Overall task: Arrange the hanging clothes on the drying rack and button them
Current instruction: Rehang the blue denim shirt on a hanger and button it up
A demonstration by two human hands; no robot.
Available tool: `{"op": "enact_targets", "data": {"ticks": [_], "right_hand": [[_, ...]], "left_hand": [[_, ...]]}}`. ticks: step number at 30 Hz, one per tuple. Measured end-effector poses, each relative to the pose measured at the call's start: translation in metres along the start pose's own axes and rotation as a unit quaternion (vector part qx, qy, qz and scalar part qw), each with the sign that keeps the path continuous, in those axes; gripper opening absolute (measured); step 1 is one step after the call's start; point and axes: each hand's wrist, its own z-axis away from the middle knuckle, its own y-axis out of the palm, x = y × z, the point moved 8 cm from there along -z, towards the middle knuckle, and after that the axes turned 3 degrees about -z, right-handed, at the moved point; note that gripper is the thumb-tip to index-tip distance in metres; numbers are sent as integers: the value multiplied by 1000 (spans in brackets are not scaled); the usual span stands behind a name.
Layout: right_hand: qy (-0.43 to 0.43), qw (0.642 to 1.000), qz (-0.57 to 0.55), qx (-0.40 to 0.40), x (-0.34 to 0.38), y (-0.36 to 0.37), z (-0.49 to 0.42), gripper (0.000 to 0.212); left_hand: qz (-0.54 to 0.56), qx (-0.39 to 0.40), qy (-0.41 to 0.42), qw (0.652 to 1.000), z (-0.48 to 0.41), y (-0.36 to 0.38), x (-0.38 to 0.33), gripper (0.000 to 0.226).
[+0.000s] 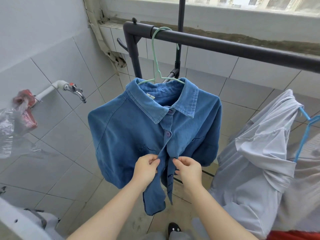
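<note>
The blue shirt hangs on a mint hanger hooked over the dark rack bar, collar towards the camera, with the purple button on the chest already through its hole. Just below it the front opens, and there the person works: the left hand pinches one front edge between thumb and curled fingers, and the right hand pinches the facing edge, so each grip is clamped on cloth, the two nearly touching. The step appears to be fastening the next button down. To do it well, the two edges should be levelled first so that button and hole match the closed one above, since a skipped hole would leave the hem uneven. One grip should hold the hole flat and taut while the other tips the button edgewise and slides it through. Pulling should be sideways and light, as a downward tug could drag the shirt off the hanger's shoulders. Whether a button already lies under the fingers cannot be told. A pale shirt hangs rumpled to the right, unbuttoned work likely waiting.
</note>
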Motion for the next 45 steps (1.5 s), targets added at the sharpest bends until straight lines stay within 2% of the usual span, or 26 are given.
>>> {"op": "enact_targets", "data": {"ticks": [6,10,12,17,20,23,30,37,45], "right_hand": [[-26,999,18,41,7,13,3,6],[-72,996,47,19,16,13,5,22],[-87,995,44,3,18,12,7,24],[-156,986,59,-23,26,13,14,22],[-190,978,82,-2,32,17,16,24],[-195,976,92,8,32,18,14,21],[-198,973,114,-29,35,13,7,9],[-178,980,90,-8,32,16,7,13],[-181,978,99,6,30,17,6,19]], "left_hand": [[61,23,-27,998,4,11,1,13],[84,36,-23,996,6,15,-3,11],[81,37,-15,996,7,17,-6,11],[74,-45,-26,996,4,4,-9,14],[80,-59,-30,995,1,1,-10,17],[79,-51,-19,995,-1,2,-12,17],[70,-29,21,997,0,7,-19,13],[54,-61,31,996,1,0,-22,13],[61,-10,37,997,-1,3,-20,20]]}}
